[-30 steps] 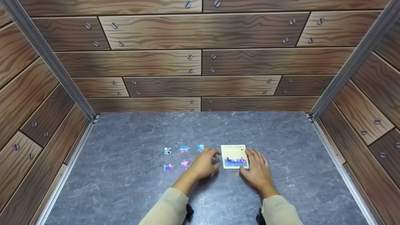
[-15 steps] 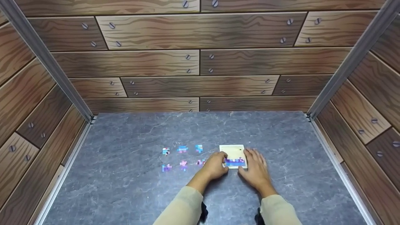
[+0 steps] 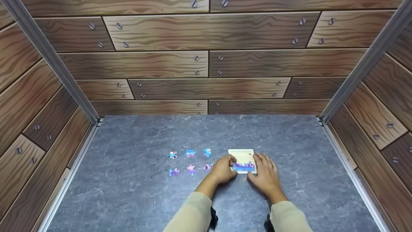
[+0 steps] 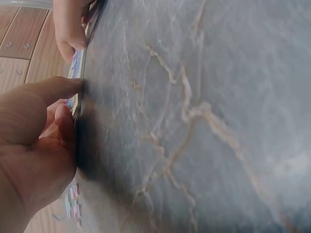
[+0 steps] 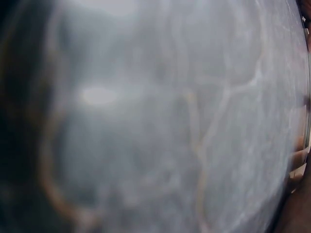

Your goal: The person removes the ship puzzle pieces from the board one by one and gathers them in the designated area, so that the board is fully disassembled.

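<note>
A small square jigsaw puzzle tray with a pale frame lies flat on the table. Joined blue and purple puzzle pieces fill its near part; the far part is bare. My left hand grips the tray's near left corner, fingers curled over the left side and thumb at the near edge. In the left wrist view that thumb meets the tray's edge. My right hand rests along the right side, its fingers nearly straight and its thumb by the near right corner. The right wrist view shows mostly blurred table.
Left of the tray, several loose puzzle pieces lie in two rows, among them a blue piece and a pink one. The grey marbled table is walled by wood-patterned panels with metal posts at the corners.
My left hand has moved right, from beside the tray onto its left corner, uncovering loose pieces behind it. The right hand and the tray look still.
</note>
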